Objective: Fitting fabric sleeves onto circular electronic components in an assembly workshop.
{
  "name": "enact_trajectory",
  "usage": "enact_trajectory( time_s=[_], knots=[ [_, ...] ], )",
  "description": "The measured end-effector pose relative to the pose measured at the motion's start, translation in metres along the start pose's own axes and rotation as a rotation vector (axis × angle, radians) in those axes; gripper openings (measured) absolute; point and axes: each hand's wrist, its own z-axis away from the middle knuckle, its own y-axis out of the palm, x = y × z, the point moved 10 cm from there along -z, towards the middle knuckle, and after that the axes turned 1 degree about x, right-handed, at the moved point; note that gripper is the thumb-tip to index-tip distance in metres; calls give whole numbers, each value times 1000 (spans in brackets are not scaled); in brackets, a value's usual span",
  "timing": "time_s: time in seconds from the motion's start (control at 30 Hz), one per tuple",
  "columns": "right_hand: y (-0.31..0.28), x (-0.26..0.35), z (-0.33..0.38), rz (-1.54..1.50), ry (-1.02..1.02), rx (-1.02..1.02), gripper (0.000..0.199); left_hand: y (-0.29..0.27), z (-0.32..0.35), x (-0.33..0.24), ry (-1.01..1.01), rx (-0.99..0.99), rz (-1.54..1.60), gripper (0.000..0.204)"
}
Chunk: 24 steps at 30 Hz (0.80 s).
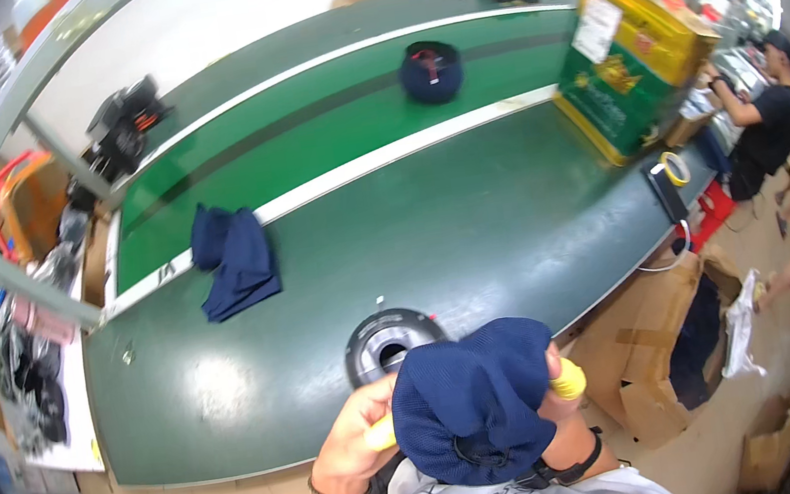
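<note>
I hold a navy blue fabric cap (477, 397) close to my body, above the near edge of the table. Its crown is slack and creased, with a mesh-like surface. My left hand (350, 440) grips its left side, and a yellow covering shows on a finger there. On the opposite side my right hand (559, 394) grips the cap, also with a ribbed yellow covering on a digit. The cap hides most fingertips. Just beyond it a round black device (369, 347) with a silver ring and a dark central hole lies on the table, partly covered by the cap.
Folded navy fabric (237, 261) lies on the green table (413, 234) at left. A navy cap (431, 72) rests on the green belt (295, 109). A yellow-green box (627, 63) stands at right; below are an open carton (647, 353) and a person (766, 119) farther off.
</note>
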Motion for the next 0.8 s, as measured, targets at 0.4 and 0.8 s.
enact_trajectory(
  time_s=[0.4, 0.8],
  knots=[
    [84, 7, -14, 512, 119, 744, 32, -11, 17, -52, 100, 65, -408, 18],
    [83, -26, 13, 1621, 182, 1088, 16, 43, 56, -58, -35, 643, -1471, 24]
  ],
)
